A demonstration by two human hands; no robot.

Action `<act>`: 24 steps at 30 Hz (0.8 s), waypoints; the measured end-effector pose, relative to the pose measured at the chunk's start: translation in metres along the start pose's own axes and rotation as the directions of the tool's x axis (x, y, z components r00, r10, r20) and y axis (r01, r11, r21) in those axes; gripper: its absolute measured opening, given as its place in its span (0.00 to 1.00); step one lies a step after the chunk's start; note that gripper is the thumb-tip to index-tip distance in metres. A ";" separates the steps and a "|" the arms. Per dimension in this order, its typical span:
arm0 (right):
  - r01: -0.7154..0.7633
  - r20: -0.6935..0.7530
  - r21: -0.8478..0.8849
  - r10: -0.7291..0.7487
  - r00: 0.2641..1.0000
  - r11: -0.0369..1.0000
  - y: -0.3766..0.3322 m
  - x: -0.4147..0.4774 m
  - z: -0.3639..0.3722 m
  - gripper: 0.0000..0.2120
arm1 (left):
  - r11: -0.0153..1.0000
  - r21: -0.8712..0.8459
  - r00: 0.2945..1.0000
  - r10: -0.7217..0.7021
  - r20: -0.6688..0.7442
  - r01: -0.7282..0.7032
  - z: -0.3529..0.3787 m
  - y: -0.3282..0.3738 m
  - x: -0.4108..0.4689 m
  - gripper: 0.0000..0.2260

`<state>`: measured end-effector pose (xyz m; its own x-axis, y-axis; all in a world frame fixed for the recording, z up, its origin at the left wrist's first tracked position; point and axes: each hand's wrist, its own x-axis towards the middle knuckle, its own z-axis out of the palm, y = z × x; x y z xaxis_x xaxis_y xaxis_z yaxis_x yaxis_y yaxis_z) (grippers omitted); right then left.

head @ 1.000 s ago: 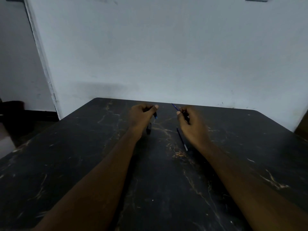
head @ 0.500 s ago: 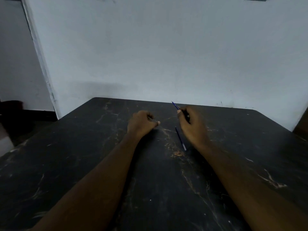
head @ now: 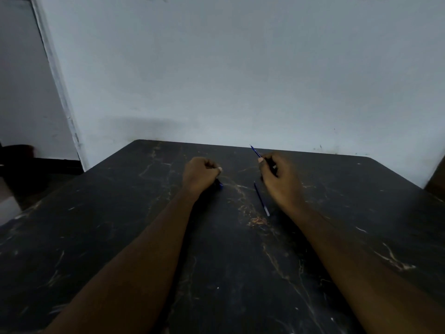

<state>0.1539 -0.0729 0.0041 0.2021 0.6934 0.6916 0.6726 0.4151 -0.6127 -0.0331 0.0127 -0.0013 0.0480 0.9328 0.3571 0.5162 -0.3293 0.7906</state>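
Note:
My right hand point(head: 280, 179) pinches a thin blue pen refill point(head: 255, 151) whose tip points up and to the left, above the far part of the black marble table point(head: 216, 273). A second thin dark refill point(head: 261, 198) lies on the table just left of that hand. My left hand point(head: 201, 174) is curled into a fist resting on the table. A small blue pen part point(head: 220, 184) shows at its lower right edge, mostly hidden under the fingers.
The table's far edge meets a pale wall point(head: 240, 80). At the far left there is a wall corner with dark floor point(head: 29, 165) beyond it. A brown object point(head: 437, 182) shows at the right edge.
My left hand has come down from a raised position onto the table, with the blue part now tucked beneath it. My right hand and its refill have hardly moved.

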 end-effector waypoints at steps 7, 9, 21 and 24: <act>0.006 -0.008 0.004 -0.006 1.000 1.000 0.001 0.001 0.000 0.11 | 1.000 0.017 0.999 -0.021 0.050 0.020 -0.005 -0.002 0.002 0.08; 0.008 -0.012 0.006 -0.008 1.000 1.000 0.001 0.001 0.000 0.11 | 0.998 0.061 0.995 -0.012 0.097 0.007 -0.005 -0.001 0.002 0.04; 0.017 0.004 0.001 -0.017 1.000 1.000 -0.001 -0.001 -0.002 0.13 | 0.997 -0.081 0.992 0.010 0.129 0.001 -0.007 -0.001 0.001 0.06; 0.025 0.015 -0.009 -0.024 1.000 1.000 -0.002 -0.001 -0.002 0.13 | 0.989 -0.142 0.994 -0.013 0.109 0.029 -0.008 -0.001 0.001 0.07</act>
<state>0.1542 -0.0753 0.0055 0.1747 0.6919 0.7005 0.6837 0.4267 -0.5920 -0.0406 0.0127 0.0027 0.1344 0.9475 0.2902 0.3904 -0.3198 0.8633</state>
